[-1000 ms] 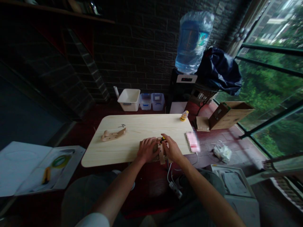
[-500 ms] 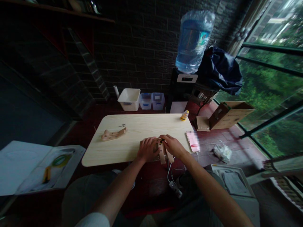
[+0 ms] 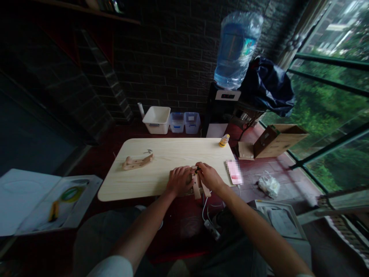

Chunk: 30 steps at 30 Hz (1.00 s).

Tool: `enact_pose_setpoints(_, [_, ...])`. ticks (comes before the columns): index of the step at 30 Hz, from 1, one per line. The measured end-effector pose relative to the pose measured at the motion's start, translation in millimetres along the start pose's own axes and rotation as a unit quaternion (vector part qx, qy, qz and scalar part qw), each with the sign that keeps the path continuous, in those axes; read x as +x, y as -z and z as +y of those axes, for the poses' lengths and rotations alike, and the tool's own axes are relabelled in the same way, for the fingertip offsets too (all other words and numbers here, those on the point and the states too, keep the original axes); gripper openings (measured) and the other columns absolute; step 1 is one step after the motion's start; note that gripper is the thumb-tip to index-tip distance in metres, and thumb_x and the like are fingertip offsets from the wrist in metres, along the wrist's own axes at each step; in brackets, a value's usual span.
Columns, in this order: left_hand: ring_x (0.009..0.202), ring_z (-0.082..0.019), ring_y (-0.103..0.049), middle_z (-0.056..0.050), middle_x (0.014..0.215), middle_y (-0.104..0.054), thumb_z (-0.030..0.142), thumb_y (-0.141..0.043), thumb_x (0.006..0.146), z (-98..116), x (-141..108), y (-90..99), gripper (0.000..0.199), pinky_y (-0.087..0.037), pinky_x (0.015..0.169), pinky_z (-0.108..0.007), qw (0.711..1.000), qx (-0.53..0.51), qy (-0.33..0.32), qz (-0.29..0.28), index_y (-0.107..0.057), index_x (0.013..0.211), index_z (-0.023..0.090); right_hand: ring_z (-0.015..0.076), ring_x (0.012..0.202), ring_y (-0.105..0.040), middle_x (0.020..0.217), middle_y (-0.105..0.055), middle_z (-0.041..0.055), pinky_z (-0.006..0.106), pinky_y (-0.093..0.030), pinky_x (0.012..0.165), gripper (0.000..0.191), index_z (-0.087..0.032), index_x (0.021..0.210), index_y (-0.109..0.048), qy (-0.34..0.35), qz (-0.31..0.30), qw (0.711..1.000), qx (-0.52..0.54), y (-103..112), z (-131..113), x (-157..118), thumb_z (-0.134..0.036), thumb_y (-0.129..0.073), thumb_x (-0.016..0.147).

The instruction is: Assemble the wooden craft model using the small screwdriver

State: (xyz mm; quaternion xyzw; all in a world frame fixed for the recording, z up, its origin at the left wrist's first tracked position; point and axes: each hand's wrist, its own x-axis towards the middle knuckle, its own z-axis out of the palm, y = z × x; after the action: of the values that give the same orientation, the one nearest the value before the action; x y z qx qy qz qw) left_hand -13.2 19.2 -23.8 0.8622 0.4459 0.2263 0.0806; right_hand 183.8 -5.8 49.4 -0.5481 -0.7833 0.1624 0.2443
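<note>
Holding, two grips: left hand point(image 3: 179, 181) clasping one wooden assembly point(image 3: 196, 189), right hand point(image 3: 211, 178) pinching one dark tool point(image 3: 198, 169).

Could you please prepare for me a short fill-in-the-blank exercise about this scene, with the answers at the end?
1. The left hand and the right hand are both at an assembly made of ____.
2. The flat pink item lies on the table, to the ____ of the right hand.
3. The small bottle near the table's far corner has a base coloured ____.
4. Beyond the table, ____ open bins stand in a row.

Missing words: wood; right; yellow; three.
</note>
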Motion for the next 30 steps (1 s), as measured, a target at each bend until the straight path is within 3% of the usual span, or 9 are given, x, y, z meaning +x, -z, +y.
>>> enact_pose_setpoints(4, [0.128, -0.029, -0.049, -0.006, 0.138, -0.058, 0.043, -0.06, 0.09, 3, -1, 2.8, 0.044, -0.036, 0.11, -0.048, 1.0, -0.001, -0.008, 0.014, -0.055, 0.132, 0.033, 0.0224, 0.089, -0.068, 0.103, -0.07, 0.0108, 0.03, -0.049, 0.077, 0.02, -0.021, 0.115, -0.059, 0.014, -0.093, 0.99, -0.107, 16, -9, 11, -0.014, -0.052, 0.097])
enact_pose_setpoints(10, [0.128, -0.028, -0.05, -0.004, 0.136, -0.059, 0.042, -0.063, 0.088, 4, -4, 3.2, 0.038, -0.038, 0.107, -0.048, 0.999, -0.001, -0.008, 0.032, -0.059, 0.125, 0.033, 0.0237, 0.103, -0.07, 0.111, -0.072, 0.0158, 0.031, -0.052, 0.085, 0.022, -0.015, 0.119, -0.061, 0.058, -0.247, 0.936, -0.244, 36, -24, 36, -0.022, -0.051, 0.101])
enact_pose_setpoints(16, [0.127, -0.029, -0.051, -0.004, 0.136, -0.06, 0.04, -0.065, 0.087, 2, -2, 3.6, 0.042, -0.037, 0.109, -0.048, 1.0, -0.004, -0.007, 0.022, -0.057, 0.127, 0.033, 0.025, 0.104, -0.071, 0.111, -0.074, 0.017, 0.03, -0.053, 0.085, 0.023, -0.011, 0.116, -0.063, 0.086, -0.262, 0.921, -0.274, 34, -26, 47, -0.024, -0.051, 0.101])
enact_pose_setpoints(30, [0.129, -0.028, -0.05, -0.004, 0.137, -0.059, 0.038, -0.064, 0.087, 6, -3, 4.5, 0.04, -0.036, 0.11, -0.049, 1.0, -0.008, -0.01, 0.026, -0.058, 0.127, 0.032, 0.0257, 0.104, -0.072, 0.109, -0.075, 0.0165, 0.03, -0.054, 0.083, 0.027, -0.012, 0.123, -0.061, 0.057, -0.276, 0.918, -0.28, 42, -35, 46, -0.025, -0.055, 0.099])
